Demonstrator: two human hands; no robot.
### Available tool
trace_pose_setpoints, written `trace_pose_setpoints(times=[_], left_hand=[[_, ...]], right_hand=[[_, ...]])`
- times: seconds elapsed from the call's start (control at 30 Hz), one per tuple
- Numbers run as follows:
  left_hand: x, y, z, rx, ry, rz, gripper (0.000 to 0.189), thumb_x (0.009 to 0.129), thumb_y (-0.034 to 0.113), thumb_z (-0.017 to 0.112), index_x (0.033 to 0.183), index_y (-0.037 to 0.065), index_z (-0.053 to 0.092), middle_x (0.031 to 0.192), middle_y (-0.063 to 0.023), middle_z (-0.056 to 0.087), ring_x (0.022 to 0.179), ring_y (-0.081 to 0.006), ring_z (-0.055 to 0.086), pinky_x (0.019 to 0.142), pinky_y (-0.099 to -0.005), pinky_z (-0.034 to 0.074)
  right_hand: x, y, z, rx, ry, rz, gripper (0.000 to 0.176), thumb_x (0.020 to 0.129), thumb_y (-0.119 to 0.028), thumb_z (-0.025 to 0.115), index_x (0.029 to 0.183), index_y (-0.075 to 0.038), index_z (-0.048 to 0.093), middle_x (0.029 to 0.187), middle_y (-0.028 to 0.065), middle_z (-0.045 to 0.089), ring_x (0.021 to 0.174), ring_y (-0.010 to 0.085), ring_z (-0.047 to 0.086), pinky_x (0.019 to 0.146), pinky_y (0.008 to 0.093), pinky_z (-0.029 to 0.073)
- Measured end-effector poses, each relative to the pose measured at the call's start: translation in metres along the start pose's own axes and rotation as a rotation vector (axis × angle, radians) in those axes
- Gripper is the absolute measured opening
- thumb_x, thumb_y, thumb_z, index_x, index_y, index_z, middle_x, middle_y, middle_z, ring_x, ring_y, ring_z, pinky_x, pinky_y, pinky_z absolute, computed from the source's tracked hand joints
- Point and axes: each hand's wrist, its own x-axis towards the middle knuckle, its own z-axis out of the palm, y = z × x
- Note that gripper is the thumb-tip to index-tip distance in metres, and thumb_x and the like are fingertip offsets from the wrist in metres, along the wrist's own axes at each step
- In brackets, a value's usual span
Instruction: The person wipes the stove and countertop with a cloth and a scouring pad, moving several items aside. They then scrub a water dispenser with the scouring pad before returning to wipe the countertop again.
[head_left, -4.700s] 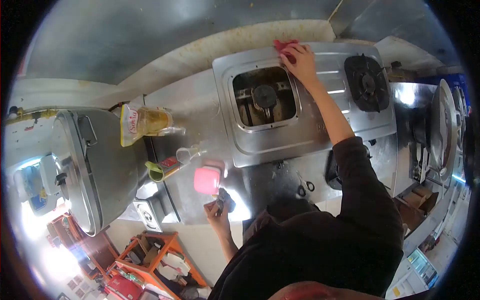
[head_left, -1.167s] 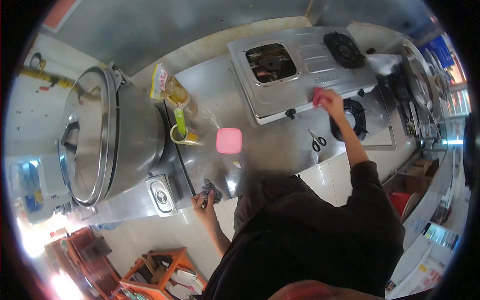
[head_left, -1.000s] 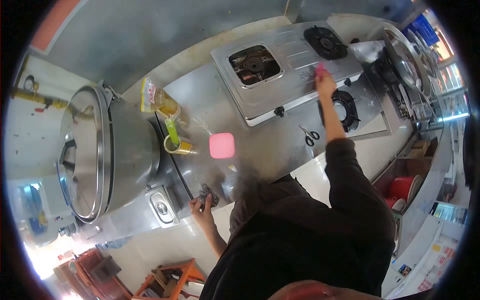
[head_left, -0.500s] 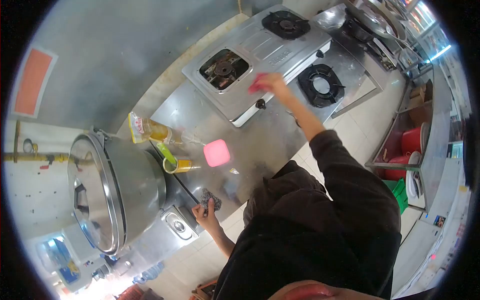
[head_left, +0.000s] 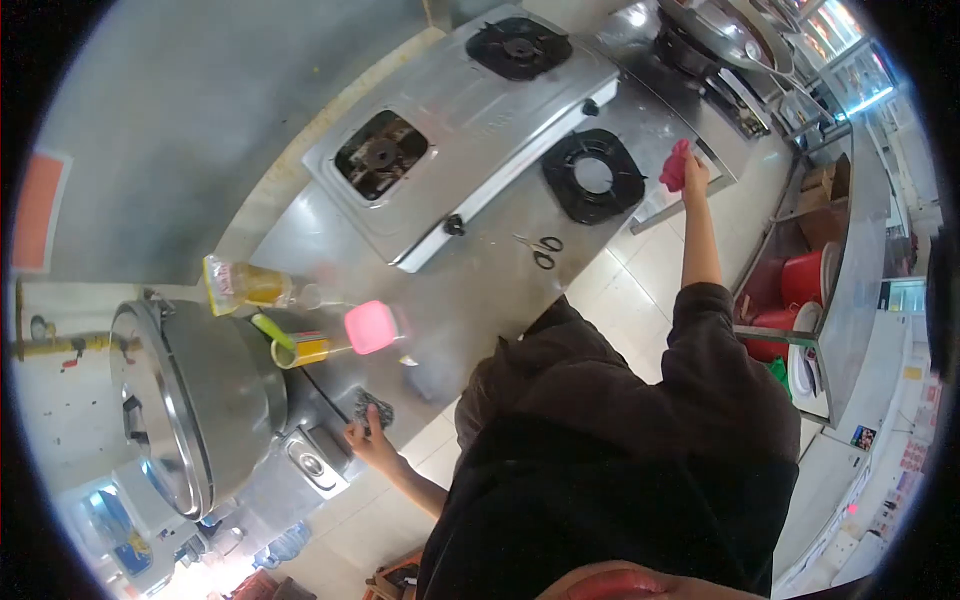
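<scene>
My right hand (head_left: 696, 180) is closed around a crumpled pink cloth (head_left: 675, 166), held up near the counter's right end. My left hand (head_left: 370, 442) rests low on the counter, its fingers closed on a grey steel wool scrubber (head_left: 375, 408). A silver two-burner gas stove (head_left: 455, 140) stands between the hands toward the wall. Its nearer burner (head_left: 382, 154) is bare of a grate. In front of the stove, a black pan support (head_left: 593, 176) lies on the steel counter (head_left: 465, 305). A pair of scissors (head_left: 542, 250) lies beside it.
Left on the counter are a pink-lidded container (head_left: 371, 328), a yellow can (head_left: 308, 350) with a green handle in it, and a yellow-filled packet (head_left: 245, 285). A big lidded steel pot (head_left: 215, 390) stands behind. Red bins (head_left: 808, 275) sit on the right-hand shelf.
My right hand has swung right with the pink cloth, off the stove front to beyond the pan support. The scissors now show. My left hand stays at the scrubber; the view has shifted.
</scene>
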Motion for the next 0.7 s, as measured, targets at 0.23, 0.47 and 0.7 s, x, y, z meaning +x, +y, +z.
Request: trace_pose_setpoints(times=[0.23,0.47,0.7], left_hand=[[-0.052,0.074,0.121,0.043,-0.085,0.003,0.021,0.077,0.014,0.077,0.082,-0.004,0.067,0.091,-0.0026,0.05,0.077,-0.0122,0.052,0.067,-0.0282,0.045],[-0.128,0.099,0.228,-0.052,-0.265,-0.035,0.016,0.076,0.009,0.078,0.085,-0.001,0.071,0.092,-0.0012,0.053,0.082,-0.0099,0.051,0.067,-0.0259,0.043],[-0.159,0.128,0.249,-0.006,-0.225,-0.067,0.012,0.077,0.01,0.077,0.085,0.003,0.072,0.094,-0.0017,0.053,0.081,-0.0103,0.051,0.063,-0.0253,0.04]], right_hand=[[0.032,0.02,-0.004,-0.719,-0.362,-0.432,0.036,0.079,-0.016,0.067,0.111,0.001,0.062,0.101,0.0165,0.065,0.088,0.0268,0.064,0.078,0.0357,0.051],[-0.008,0.039,-0.002,-0.809,-0.651,-0.619,0.047,0.071,-0.021,0.072,0.113,-0.004,0.061,0.115,0.0188,0.058,0.106,0.0361,0.055,0.092,0.0403,0.045],[-0.037,0.017,-0.001,-0.968,-0.748,-0.759,0.06,0.067,-0.019,0.075,0.12,-0.006,0.051,0.12,0.0144,0.049,0.113,0.0366,0.045,0.096,0.0435,0.042]])
